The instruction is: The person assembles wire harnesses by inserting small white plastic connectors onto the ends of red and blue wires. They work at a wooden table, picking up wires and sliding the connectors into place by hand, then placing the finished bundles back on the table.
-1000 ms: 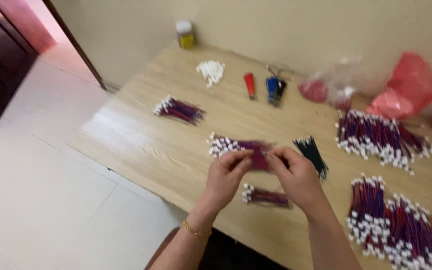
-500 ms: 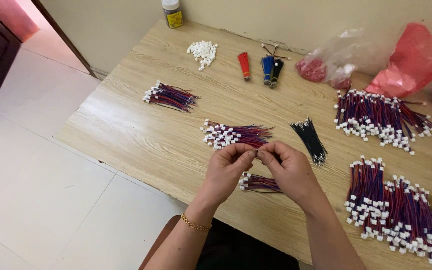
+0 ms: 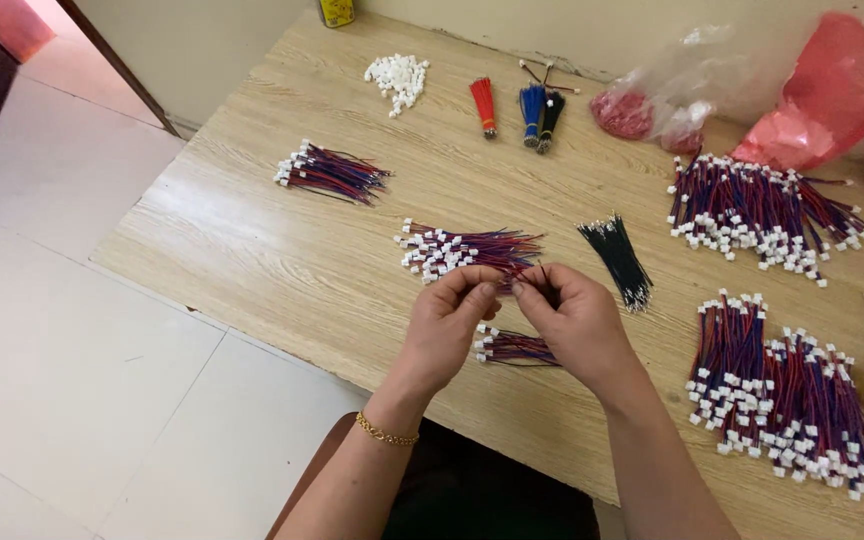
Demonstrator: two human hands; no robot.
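In the head view, at centre frame, the left hand [image 3: 449, 325] and right hand [image 3: 570, 318] meet fingertip to fingertip, pinching a thin red-and-blue wire [image 3: 524, 278] above the counter [image 3: 252, 250]. It looks like fitting or sorting one lead; next, careful fingertip alignment beside the small wire bundle [image 3: 512, 347] below.

1. Two bare forearms rise from the bottom edge of the view and angle toward each other.
2. The left hand [image 3: 444, 325] is seen from the back, its fingers curled inward and its thumb and fingertips pinched together at the top.
3. The right hand [image 3: 577, 318] mirrors it, fingers bent and fingertips pinched.
4. The fingertips of both hands meet, almost touching, between the two hands.
5. A thin gold bracelet [image 3: 386, 432] circles the left wrist.
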